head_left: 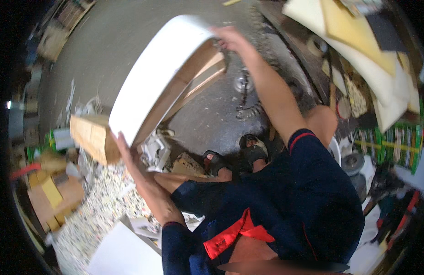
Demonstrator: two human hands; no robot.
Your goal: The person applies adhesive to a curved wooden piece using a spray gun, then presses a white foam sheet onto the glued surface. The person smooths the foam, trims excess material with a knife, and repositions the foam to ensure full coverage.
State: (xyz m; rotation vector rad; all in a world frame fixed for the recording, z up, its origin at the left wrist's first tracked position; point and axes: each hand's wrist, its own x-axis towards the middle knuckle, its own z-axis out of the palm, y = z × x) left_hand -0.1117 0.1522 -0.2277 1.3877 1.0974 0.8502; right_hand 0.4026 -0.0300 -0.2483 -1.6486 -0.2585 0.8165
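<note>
A long wooden frame covered on its outer side with smooth white foam (pixel 159 68) is held up at a slant in front of me. Its bare brown wooden inside faces right and down. My right hand (pixel 226 37) is closed round the far upper end, fingers curled over the edge. At the near lower end, my left hand (pixel 125 145) grips the frame's corner, with its fingers partly hidden. Just left of that hand stands a light brown block-like piece (pixel 90 137), possibly cardboard or wood.
White and yellow foam sheets (pixel 349 50) lean at the right. Speckled foam (pixel 106 206) lies at lower left beside a white board (pixel 125 254). A coiled hose (pixel 248 112) lies on the grey floor (pixel 198 110) beyond my feet. Green printed sacks (pixel 390 142) lie at far right.
</note>
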